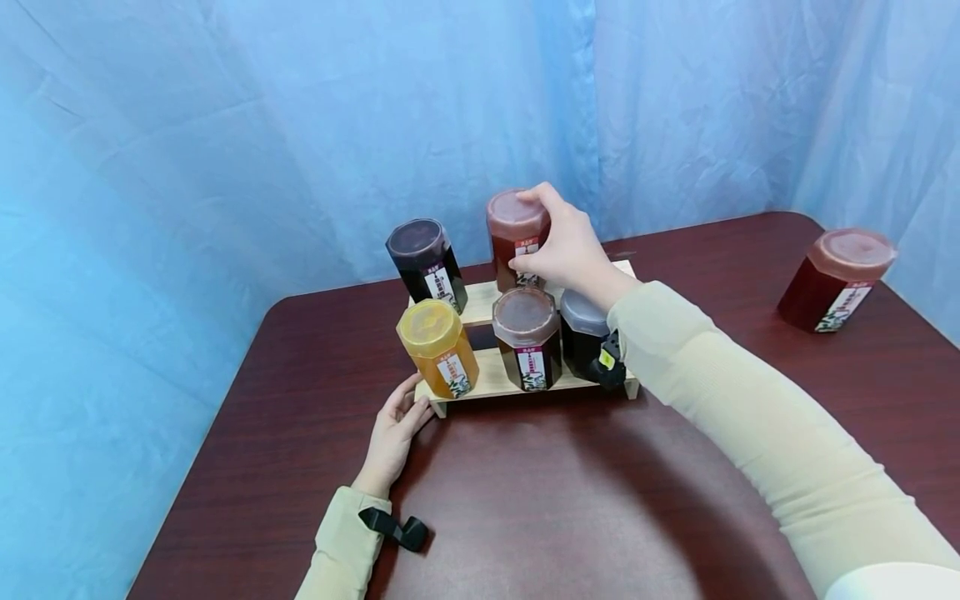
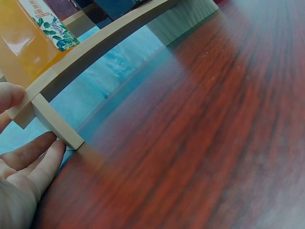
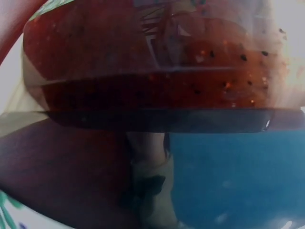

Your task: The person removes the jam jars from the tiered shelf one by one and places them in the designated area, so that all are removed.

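Right hand (image 1: pixel 567 247) grips a red jar (image 1: pixel 504 242) at the rear tier of the wooden rack (image 1: pixel 489 375). Left hand (image 1: pixel 392 437) pinches the rack's front left corner, near the yellow jar (image 1: pixel 437 354).

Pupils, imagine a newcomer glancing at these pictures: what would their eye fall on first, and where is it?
Probably the bright yellow jar, at the front left of the wooden rack. Next might come the right hand gripping a red jar at the rack's back, then the lone jar on the table's far right.
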A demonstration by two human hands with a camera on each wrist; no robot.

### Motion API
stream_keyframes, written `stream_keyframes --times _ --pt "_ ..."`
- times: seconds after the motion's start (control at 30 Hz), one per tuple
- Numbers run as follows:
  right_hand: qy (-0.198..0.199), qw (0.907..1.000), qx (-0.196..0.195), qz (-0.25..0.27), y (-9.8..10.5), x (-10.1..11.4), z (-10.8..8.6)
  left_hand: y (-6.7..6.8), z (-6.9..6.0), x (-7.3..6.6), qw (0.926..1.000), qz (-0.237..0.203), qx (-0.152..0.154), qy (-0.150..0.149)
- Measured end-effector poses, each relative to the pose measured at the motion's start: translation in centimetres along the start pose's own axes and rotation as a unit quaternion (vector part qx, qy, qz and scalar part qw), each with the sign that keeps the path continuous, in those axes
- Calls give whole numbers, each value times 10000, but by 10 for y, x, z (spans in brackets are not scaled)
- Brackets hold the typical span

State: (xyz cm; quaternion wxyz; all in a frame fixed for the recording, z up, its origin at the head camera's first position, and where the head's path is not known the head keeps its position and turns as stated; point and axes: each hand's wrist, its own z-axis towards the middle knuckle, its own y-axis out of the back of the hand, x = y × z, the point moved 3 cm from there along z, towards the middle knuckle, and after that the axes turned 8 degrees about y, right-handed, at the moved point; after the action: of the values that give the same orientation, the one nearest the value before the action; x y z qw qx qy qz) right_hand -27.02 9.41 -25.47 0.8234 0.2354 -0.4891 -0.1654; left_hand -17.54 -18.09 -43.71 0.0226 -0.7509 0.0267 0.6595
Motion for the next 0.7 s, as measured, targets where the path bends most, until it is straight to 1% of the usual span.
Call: stream_keyframes --times 0.07,0.27,0.47,0.6,0.7 --pt "6 9999 -83 66 2 -1 -1 0 0 0 10000 35 13 1" --pt "74 9994 -264 218 7 -1 -3 -2 -1 2 9999 -3 24 132" --pt "209 9982 -477 289 16 5 -6 -1 -1 1 9999 -25 -10 119" --pt "224 9965 -739 314 25 6 -10 -1 -1 1 9999 -51 -18 87" --pt "190 9939 -995 428 33 4 -15 -1 0 0 10000 -50 -29 39"
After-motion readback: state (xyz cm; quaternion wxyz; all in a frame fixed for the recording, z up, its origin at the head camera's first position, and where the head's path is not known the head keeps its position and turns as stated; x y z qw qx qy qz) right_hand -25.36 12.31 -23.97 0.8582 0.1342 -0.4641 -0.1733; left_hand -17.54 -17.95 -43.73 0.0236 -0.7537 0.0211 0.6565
